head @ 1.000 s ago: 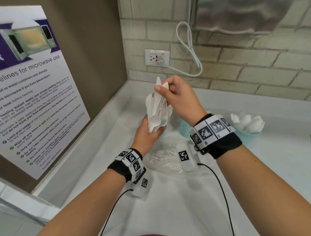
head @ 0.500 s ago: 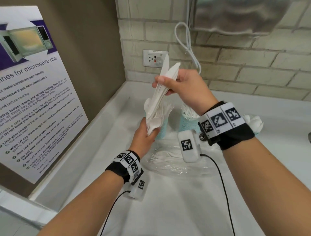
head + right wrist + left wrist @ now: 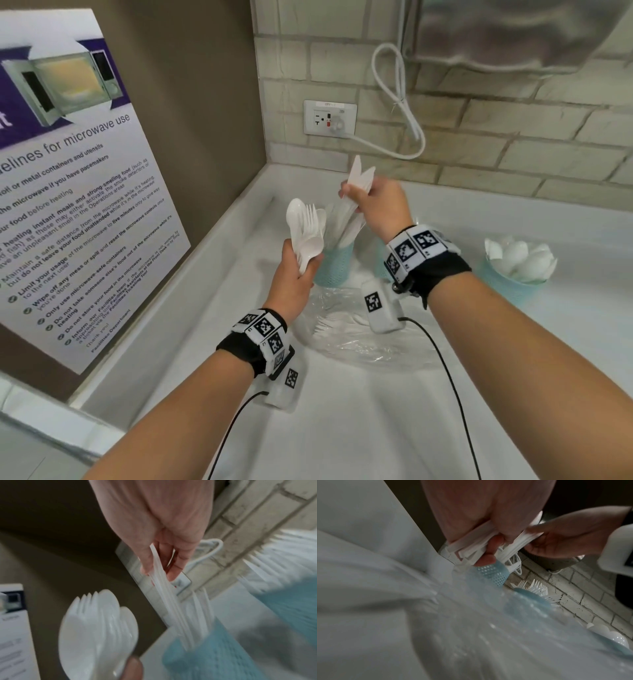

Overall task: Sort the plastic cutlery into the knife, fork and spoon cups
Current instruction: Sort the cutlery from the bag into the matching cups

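My left hand (image 3: 297,274) grips a bunch of white plastic spoons and forks (image 3: 306,228) by the handles, heads up, just left of the knife cup (image 3: 333,265). That pale blue mesh cup holds several white knives. My right hand (image 3: 371,198) pinches a few knives (image 3: 358,178) by their upper ends, their lower ends down in the knife cup (image 3: 205,655). The fork cup (image 3: 532,595) stands behind my right wrist, mostly hidden in the head view. At the right, the spoon cup (image 3: 513,284) is full of spoons. From the right wrist, the knives (image 3: 164,588) run down from my fingers.
A clear plastic bag (image 3: 356,335) with more white cutlery lies on the white counter (image 3: 342,428) between my wrists. A microwave poster (image 3: 68,188) covers the left wall. A socket (image 3: 329,118) with a looped white cable (image 3: 397,113) sits on the brick wall behind the cups.
My right hand drew the knives out of the bunch in my left hand and carried them right and down into the knife cup. My left hand now holds only spoons and forks.
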`<control>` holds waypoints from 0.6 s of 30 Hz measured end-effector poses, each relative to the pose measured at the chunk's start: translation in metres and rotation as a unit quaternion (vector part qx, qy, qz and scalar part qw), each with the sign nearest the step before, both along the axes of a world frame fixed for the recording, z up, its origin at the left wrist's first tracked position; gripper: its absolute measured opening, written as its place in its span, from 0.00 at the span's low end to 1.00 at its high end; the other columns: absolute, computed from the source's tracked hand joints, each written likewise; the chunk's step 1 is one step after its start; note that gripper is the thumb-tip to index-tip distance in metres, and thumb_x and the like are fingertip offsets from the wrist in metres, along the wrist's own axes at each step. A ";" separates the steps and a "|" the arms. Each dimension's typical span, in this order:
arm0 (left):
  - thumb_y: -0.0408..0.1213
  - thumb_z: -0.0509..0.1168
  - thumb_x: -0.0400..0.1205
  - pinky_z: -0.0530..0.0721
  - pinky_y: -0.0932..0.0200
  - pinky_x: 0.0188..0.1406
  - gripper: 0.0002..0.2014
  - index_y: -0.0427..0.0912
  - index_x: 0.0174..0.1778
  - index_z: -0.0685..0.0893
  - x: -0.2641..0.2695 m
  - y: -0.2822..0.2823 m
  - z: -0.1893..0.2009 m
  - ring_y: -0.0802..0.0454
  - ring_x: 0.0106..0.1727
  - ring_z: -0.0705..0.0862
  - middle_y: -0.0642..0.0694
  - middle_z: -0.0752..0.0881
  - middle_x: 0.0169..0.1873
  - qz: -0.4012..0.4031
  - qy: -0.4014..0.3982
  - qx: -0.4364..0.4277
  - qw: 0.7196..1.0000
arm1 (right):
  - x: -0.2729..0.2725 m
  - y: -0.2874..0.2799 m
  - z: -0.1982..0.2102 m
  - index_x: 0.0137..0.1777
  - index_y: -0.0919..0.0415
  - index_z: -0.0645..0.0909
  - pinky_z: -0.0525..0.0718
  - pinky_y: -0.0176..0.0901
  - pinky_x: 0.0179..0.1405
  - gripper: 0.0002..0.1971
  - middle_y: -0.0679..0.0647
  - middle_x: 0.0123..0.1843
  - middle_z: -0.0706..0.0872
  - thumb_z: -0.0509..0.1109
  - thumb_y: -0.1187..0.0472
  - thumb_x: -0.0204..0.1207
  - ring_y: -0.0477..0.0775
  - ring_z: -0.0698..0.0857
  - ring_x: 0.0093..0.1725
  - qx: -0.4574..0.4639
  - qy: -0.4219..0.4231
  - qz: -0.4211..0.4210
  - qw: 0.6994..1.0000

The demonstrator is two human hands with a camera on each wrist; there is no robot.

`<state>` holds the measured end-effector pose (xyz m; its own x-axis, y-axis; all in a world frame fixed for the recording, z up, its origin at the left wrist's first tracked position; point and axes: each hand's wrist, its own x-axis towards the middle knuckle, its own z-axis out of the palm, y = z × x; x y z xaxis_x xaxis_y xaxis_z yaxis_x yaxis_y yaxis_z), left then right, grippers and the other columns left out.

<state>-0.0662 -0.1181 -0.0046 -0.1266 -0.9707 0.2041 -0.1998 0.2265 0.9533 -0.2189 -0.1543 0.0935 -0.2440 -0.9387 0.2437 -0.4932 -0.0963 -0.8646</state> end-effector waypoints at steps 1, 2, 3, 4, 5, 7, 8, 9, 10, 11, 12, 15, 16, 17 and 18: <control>0.43 0.61 0.85 0.84 0.45 0.47 0.12 0.52 0.61 0.66 0.000 0.000 0.000 0.58 0.43 0.80 0.57 0.80 0.47 0.000 -0.003 -0.001 1.000 | 0.001 -0.003 -0.007 0.51 0.62 0.88 0.86 0.55 0.55 0.11 0.58 0.51 0.91 0.73 0.56 0.75 0.55 0.88 0.48 0.022 -0.003 0.005 1.000; 0.43 0.61 0.85 0.84 0.44 0.47 0.12 0.53 0.61 0.66 0.000 0.000 0.000 0.56 0.44 0.81 0.55 0.80 0.48 -0.001 -0.008 -0.001 1.000 | 0.002 -0.004 -0.011 0.55 0.61 0.87 0.86 0.50 0.56 0.14 0.57 0.52 0.91 0.75 0.55 0.73 0.52 0.87 0.48 0.042 -0.006 0.016 0.999; 0.44 0.61 0.85 0.84 0.43 0.48 0.12 0.53 0.61 0.66 0.000 0.000 0.000 0.53 0.46 0.81 0.54 0.80 0.48 -0.003 -0.015 -0.002 1.000 | 0.003 -0.004 -0.013 0.58 0.60 0.86 0.85 0.45 0.57 0.17 0.55 0.53 0.90 0.77 0.55 0.71 0.51 0.86 0.49 0.057 -0.008 0.028 0.998; 0.44 0.61 0.85 0.84 0.43 0.48 0.12 0.54 0.60 0.66 0.000 -0.001 -0.001 0.50 0.48 0.82 0.52 0.80 0.49 -0.004 -0.024 -0.002 1.000 | 0.004 -0.004 -0.013 0.60 0.59 0.85 0.83 0.41 0.57 0.19 0.53 0.52 0.88 0.78 0.54 0.70 0.49 0.86 0.50 0.064 -0.010 0.034 0.997; 0.44 0.60 0.85 0.84 0.43 0.47 0.11 0.53 0.59 0.67 0.000 -0.001 -0.001 0.47 0.49 0.82 0.51 0.80 0.48 -0.002 -0.033 -0.004 0.999 | 0.005 -0.002 -0.010 0.62 0.58 0.84 0.82 0.40 0.58 0.21 0.51 0.53 0.87 0.78 0.52 0.70 0.48 0.84 0.52 0.059 -0.006 0.036 0.998; 0.43 0.60 0.85 0.82 0.51 0.39 0.10 0.51 0.58 0.67 0.000 -0.003 -0.003 0.48 0.44 0.82 0.51 0.80 0.44 0.007 -0.053 -0.012 0.999 | 0.008 0.002 -0.001 0.62 0.56 0.84 0.80 0.40 0.60 0.19 0.48 0.55 0.86 0.74 0.50 0.74 0.47 0.82 0.55 0.013 0.021 0.026 0.999; 0.43 0.60 0.85 0.80 0.59 0.35 0.09 0.50 0.57 0.67 0.000 -0.004 -0.003 0.51 0.41 0.81 0.52 0.80 0.42 0.013 -0.064 -0.018 0.998 | 0.012 0.005 0.004 0.60 0.55 0.84 0.79 0.42 0.61 0.15 0.46 0.56 0.86 0.71 0.50 0.76 0.48 0.81 0.56 -0.025 0.033 0.021 0.999; 0.43 0.60 0.85 0.77 0.65 0.31 0.09 0.49 0.56 0.67 0.000 -0.005 -0.004 0.54 0.38 0.80 0.54 0.79 0.40 0.019 -0.076 -0.025 0.997 | 0.015 0.010 0.008 0.56 0.53 0.85 0.79 0.44 0.61 0.12 0.45 0.55 0.86 0.70 0.50 0.77 0.49 0.80 0.57 -0.066 0.043 0.019 0.997; 0.42 0.61 0.85 0.75 0.68 0.29 0.08 0.49 0.55 0.67 0.000 -0.005 -0.003 0.56 0.37 0.79 0.54 0.79 0.39 0.024 -0.086 -0.029 0.996 | 0.019 0.015 0.011 0.51 0.50 0.86 0.78 0.44 0.60 0.08 0.44 0.52 0.85 0.69 0.50 0.76 0.50 0.78 0.57 -0.100 0.054 0.024 0.993; 0.42 0.61 0.84 0.74 0.69 0.29 0.08 0.49 0.54 0.67 -0.001 -0.005 -0.003 0.57 0.36 0.79 0.55 0.79 0.38 0.028 -0.092 -0.030 0.995 | 0.023 0.020 0.014 0.46 0.49 0.85 0.77 0.44 0.59 0.06 0.44 0.49 0.84 0.70 0.49 0.75 0.50 0.77 0.57 -0.120 0.071 0.036 0.990; 0.41 0.61 0.84 0.74 0.68 0.30 0.09 0.49 0.54 0.67 -0.001 -0.005 -0.003 0.57 0.36 0.80 0.55 0.80 0.38 0.029 -0.096 -0.030 0.995 | 0.025 0.025 0.015 0.43 0.48 0.84 0.76 0.43 0.58 0.07 0.44 0.47 0.82 0.71 0.47 0.73 0.49 0.75 0.55 -0.126 0.104 0.051 0.985; 0.38 0.61 0.84 0.80 0.57 0.42 0.13 0.47 0.61 0.66 -0.003 -0.004 -0.002 0.54 0.45 0.83 0.54 0.83 0.47 0.026 -0.105 -0.039 0.993 | 0.030 0.037 0.016 0.42 0.47 0.82 0.70 0.43 0.56 0.15 0.44 0.47 0.80 0.73 0.37 0.65 0.47 0.72 0.54 -0.088 0.293 0.060 0.950; 0.37 0.61 0.84 0.81 0.56 0.47 0.15 0.46 0.64 0.66 -0.004 -0.004 -0.002 0.54 0.49 0.83 0.53 0.82 0.51 0.024 -0.105 -0.042 0.993 | 0.030 0.038 0.015 0.42 0.47 0.82 0.69 0.44 0.57 0.16 0.43 0.48 0.79 0.74 0.37 0.64 0.48 0.72 0.54 -0.082 0.332 0.056 0.938; 0.37 0.62 0.84 0.81 0.55 0.49 0.16 0.46 0.65 0.66 -0.005 -0.003 -0.002 0.53 0.51 0.83 0.52 0.82 0.53 0.022 -0.103 -0.043 0.994 | 0.031 0.038 0.014 0.42 0.48 0.82 0.70 0.45 0.57 0.15 0.44 0.48 0.80 0.74 0.38 0.64 0.50 0.73 0.55 -0.084 0.344 0.055 0.933; 0.37 0.62 0.84 0.81 0.55 0.47 0.14 0.47 0.62 0.66 -0.005 -0.003 -0.001 0.51 0.50 0.84 0.51 0.83 0.51 0.022 -0.103 -0.044 0.994 | 0.031 0.038 0.013 0.41 0.48 0.82 0.70 0.46 0.58 0.14 0.44 0.47 0.80 0.75 0.41 0.65 0.51 0.74 0.56 -0.086 0.335 0.055 0.937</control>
<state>-0.0716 -0.1208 -0.0058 -0.1318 -0.9560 0.2622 -0.3997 0.2933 0.8684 -0.1877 -0.1163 0.1060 0.1143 -0.8820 0.4572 -0.8983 -0.2883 -0.3316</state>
